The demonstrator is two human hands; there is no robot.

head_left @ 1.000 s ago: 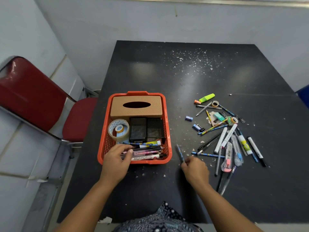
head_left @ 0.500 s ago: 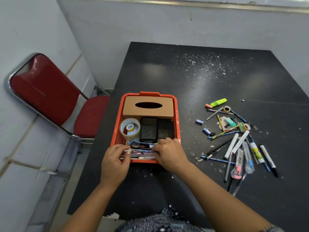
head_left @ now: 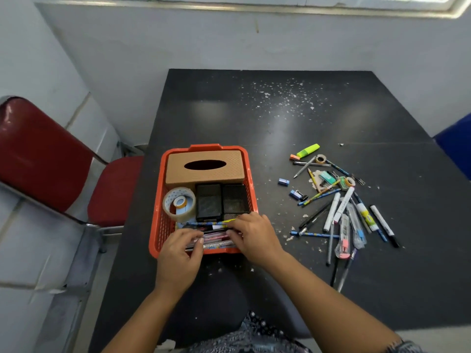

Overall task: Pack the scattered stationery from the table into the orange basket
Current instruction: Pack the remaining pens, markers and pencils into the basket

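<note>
Your hands at the near end of the orange basket [head_left: 156, 225]

Your left hand [head_left: 178, 253] and right hand [head_left: 254, 238] pinch the pens [head_left: 216, 244], which lie crosswise, long axes running left to right.

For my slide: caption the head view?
Both hands arrange pens in the orange basket; more stationery waits on the table.

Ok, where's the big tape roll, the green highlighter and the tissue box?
big tape roll [head_left: 170, 200]: head view, on its clear outer ring.
green highlighter [head_left: 309, 150]: head view, middle of its body.
tissue box [head_left: 178, 171]: head view, tan top left of the slot.
</note>
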